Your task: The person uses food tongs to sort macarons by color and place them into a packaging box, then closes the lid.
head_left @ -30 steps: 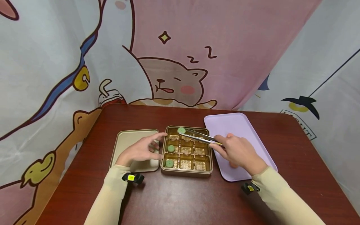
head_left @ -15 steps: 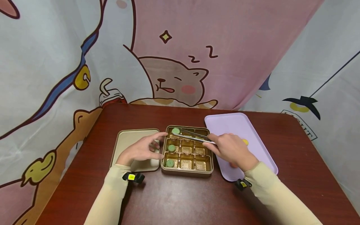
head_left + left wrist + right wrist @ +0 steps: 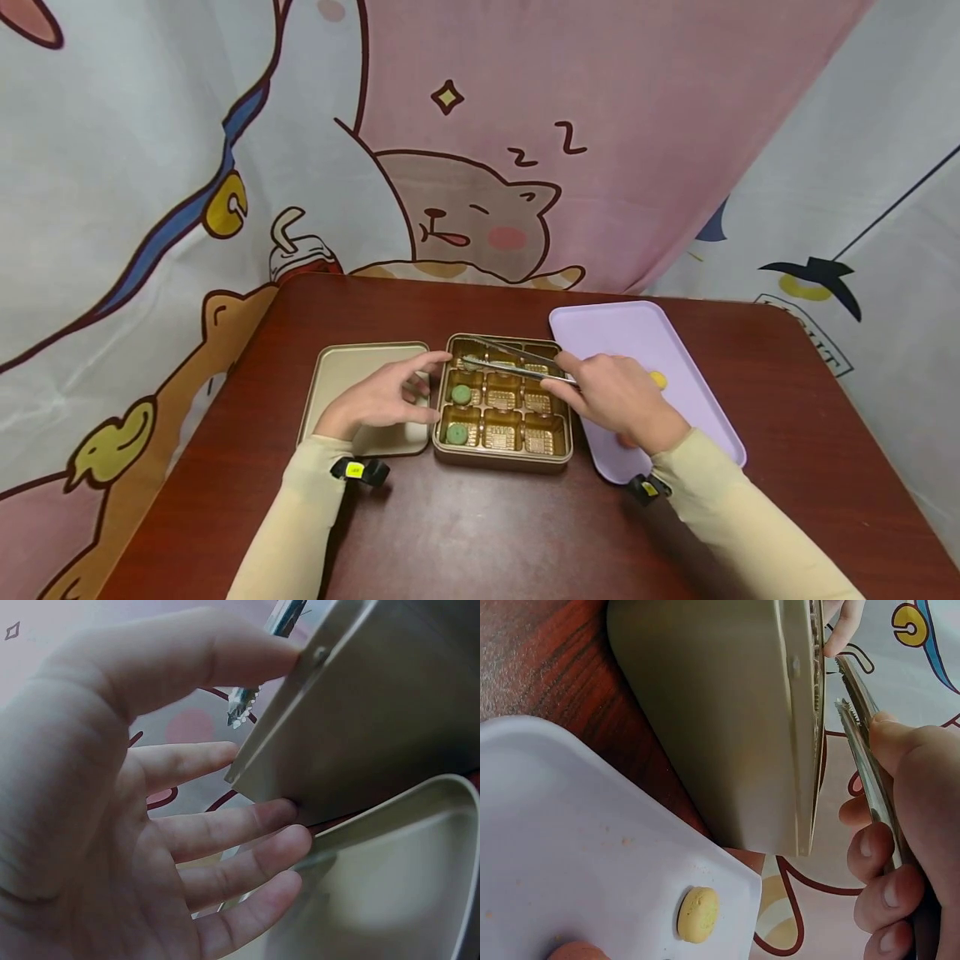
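Note:
My right hand (image 3: pixel 615 398) grips metal tongs (image 3: pixel 517 372) over the back row of a gold tin (image 3: pixel 498 462) with a divided insert. The tong tips are spread apart, and a green macaron (image 3: pixel 472 362) sits below them in the back left compartment, partly hidden. Two more green macarons, one in the middle left (image 3: pixel 461 394) and one in the front left compartment (image 3: pixel 457 433), lie in the same column. At the tin's left side, my left hand (image 3: pixel 378 397) rests its thumb and index fingertips by the rim, the other fingers loosely bent.
A beige tin lid (image 3: pixel 367 358) lies under the left hand, beside the tin. To the right, a lilac tray (image 3: pixel 611 329) carries a yellow macaron (image 3: pixel 698 915) and an orange-pink one (image 3: pixel 577 952), partly cut off in the right wrist view. A printed cloth (image 3: pixel 630 125) hangs behind the table.
The tongs moved left with a green macaron, which now sits lower in the back left compartment. Their tips have spread off it. My left hand stays beside the tin.

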`<state>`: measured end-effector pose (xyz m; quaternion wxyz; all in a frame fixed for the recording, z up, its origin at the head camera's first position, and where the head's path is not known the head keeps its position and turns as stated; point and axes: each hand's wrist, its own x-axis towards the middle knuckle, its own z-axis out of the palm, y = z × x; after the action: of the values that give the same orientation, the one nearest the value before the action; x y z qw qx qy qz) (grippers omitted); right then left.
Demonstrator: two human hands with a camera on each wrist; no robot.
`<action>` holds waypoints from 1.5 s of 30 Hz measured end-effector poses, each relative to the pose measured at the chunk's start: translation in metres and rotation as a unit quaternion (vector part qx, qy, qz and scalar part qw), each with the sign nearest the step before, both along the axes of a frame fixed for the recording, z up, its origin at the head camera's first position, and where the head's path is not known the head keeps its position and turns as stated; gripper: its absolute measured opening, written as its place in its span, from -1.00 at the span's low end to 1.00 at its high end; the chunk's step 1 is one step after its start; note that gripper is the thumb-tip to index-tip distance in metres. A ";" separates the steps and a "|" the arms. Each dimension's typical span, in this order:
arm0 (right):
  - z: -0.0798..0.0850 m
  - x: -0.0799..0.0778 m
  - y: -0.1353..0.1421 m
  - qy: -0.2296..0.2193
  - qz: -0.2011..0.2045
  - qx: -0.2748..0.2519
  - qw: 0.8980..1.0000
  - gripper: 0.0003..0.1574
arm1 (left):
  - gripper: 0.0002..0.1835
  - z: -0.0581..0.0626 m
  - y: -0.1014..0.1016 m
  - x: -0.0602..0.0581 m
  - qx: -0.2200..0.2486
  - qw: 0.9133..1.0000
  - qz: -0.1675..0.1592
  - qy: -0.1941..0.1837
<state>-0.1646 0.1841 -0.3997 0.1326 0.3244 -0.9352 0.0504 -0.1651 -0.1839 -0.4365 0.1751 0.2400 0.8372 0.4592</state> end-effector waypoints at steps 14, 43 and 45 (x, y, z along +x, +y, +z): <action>0.001 0.001 0.002 0.004 0.004 -0.007 1.000 -0.49 | -0.02 0.002 0.001 0.000 -0.007 1.000 0.004 0.000; 0.004 0.025 0.054 -0.008 -0.047 -0.047 0.998 -0.53 | -0.02 0.003 0.002 0.002 -0.003 1.000 0.004 0.001; 0.004 0.028 0.060 -0.006 -0.050 -0.044 0.998 -0.56 | -0.02 0.003 0.002 0.002 -0.004 1.000 0.004 0.001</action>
<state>-0.1370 0.2439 -0.3958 0.1437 0.2705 -0.9480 0.0867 -0.1626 -0.1818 -0.4333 0.1734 0.2368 0.8401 0.4561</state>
